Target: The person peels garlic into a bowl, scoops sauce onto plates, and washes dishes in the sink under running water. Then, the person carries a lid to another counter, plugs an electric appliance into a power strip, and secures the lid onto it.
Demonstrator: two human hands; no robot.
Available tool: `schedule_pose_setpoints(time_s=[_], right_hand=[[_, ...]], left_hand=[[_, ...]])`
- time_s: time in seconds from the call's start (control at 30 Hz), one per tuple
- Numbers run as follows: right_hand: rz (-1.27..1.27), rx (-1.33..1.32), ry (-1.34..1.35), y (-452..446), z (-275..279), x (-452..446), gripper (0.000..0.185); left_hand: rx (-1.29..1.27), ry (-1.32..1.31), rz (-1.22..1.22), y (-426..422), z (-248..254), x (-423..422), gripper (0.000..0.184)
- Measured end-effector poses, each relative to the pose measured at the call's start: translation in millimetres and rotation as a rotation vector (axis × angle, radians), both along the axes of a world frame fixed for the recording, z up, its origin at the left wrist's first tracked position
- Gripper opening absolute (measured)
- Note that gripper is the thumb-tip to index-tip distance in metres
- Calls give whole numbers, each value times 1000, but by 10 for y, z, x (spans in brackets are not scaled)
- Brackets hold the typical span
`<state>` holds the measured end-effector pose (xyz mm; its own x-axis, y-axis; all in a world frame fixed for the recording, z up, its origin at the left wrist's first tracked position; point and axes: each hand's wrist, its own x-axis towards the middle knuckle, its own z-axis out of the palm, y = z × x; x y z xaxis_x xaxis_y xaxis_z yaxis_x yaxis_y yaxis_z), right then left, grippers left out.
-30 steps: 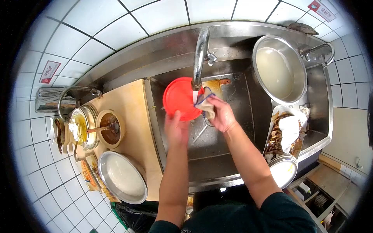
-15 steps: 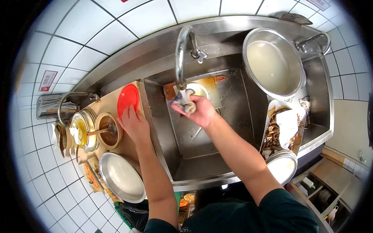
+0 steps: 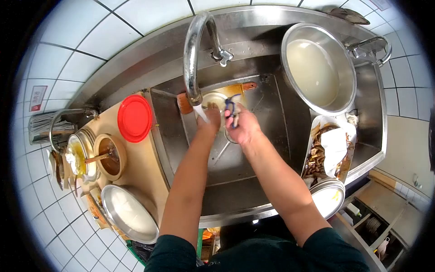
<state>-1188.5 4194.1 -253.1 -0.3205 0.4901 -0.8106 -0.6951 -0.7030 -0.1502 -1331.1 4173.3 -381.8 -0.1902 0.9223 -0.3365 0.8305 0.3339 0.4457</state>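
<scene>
My right hand (image 3: 247, 127) is closed round a bunched blue-and-white cloth (image 3: 233, 109) above the sink (image 3: 226, 190). Close by, my left hand (image 3: 210, 120) reaches down at a white bowl (image 3: 214, 98), beside the water running from the tap (image 3: 191, 63). Its fingers look stretched out over the bowl, though their tips are partly hidden. The bowl sits by a yellowish board (image 3: 238, 90) on the sink floor. To the left, a round red lid (image 3: 135, 119) lies on the tan counter board (image 3: 145, 172).
A large metal pot (image 3: 312, 72) of cloudy liquid stands right of the sink. Below it are a tray of brown scraps (image 3: 317, 158) and stacked plates (image 3: 327, 199). Leftward stand a brown pot (image 3: 110, 156) with a spoon and a metal bowl (image 3: 131, 213).
My left hand has left the red lid and moved right into the sink, by the white bowl. My right hand has shifted slightly right with the cloth, away from the water. The view has shifted.
</scene>
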Motion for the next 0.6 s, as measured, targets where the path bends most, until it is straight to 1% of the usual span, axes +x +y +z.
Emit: schedule_pose_setpoints(time_s=[0.07,0.1,0.13,0.2,0.27,0.37,0.43,0.47,0.53,0.57,0.6], right_hand=[[-60,9,-44,9,-35,124,28],[-91,16,-62,22,-45,166,29],[-157,-8,-31,28,-204,200,30],[-167,-31,-60,35,-331,249,28],[-176,-37,-69,17,-360,273,28],[-139,29,-64,34,-350,204,30],[-81,115,-89,-12,-408,131,31],[-10,158,-73,-35,-425,108,32],[86,286,-51,-61,-317,-28,37],[136,349,-41,-71,-266,-102,40],[163,383,-4,-86,-270,-159,41]], left_hand=[[-159,512,-366,182,24,-6,31],[-137,438,-314,183,-56,-46,30],[-116,366,-263,176,-123,-101,30],[-149,293,-248,195,-165,-134,30],[-268,291,-318,162,242,-88,33],[-38,198,-146,-201,326,-146,27],[-27,-370,198,-313,711,-66,23],[-22,-657,371,-362,906,9,23],[52,-833,467,-478,1143,146,25],[91,-923,516,-527,1194,197,27],[78,-961,532,-566,1194,222,25]])
